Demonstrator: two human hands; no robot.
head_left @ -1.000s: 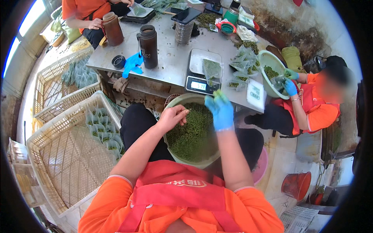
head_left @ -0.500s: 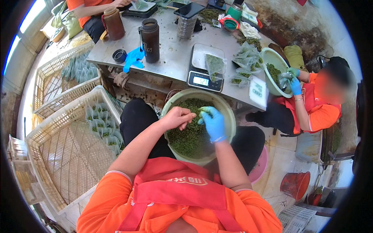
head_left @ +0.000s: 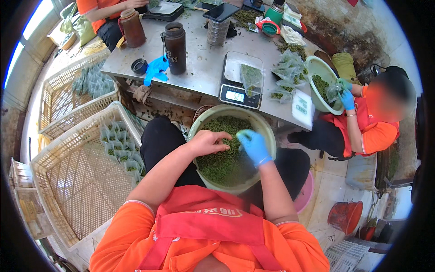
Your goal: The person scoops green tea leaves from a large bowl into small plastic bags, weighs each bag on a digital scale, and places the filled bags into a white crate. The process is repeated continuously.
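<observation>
A round pale green basin point(head_left: 270, 131) stands between my knees. It holds a heap of small green grains or buds point(head_left: 222, 167); their exact kind is too small to tell. My left hand point(head_left: 209, 143), bare, hovers over the left of the heap with thumb and forefinger apart and nothing visible between them. Facing it across a small gap is my right hand point(head_left: 254, 147) in a blue glove, over the right of the heap. Its fingers bend inward and their greenish tips are smeared by motion, so whether they hold anything cannot be made out.
A digital scale point(head_left: 240, 94) bearing a filled clear bag point(head_left: 251, 78) sits on the metal table point(head_left: 199, 68), beyond the basin. Filled bags lie in a plastic crate point(head_left: 68, 163) on my left. A co-worker point(head_left: 358, 118) handles a bag over another basin point(head_left: 311, 68) at right.
My hands have moved apart; before, their fingertips met over the heap. The left thumb and forefinger have spread, and the right hand has shifted slightly right and down.
</observation>
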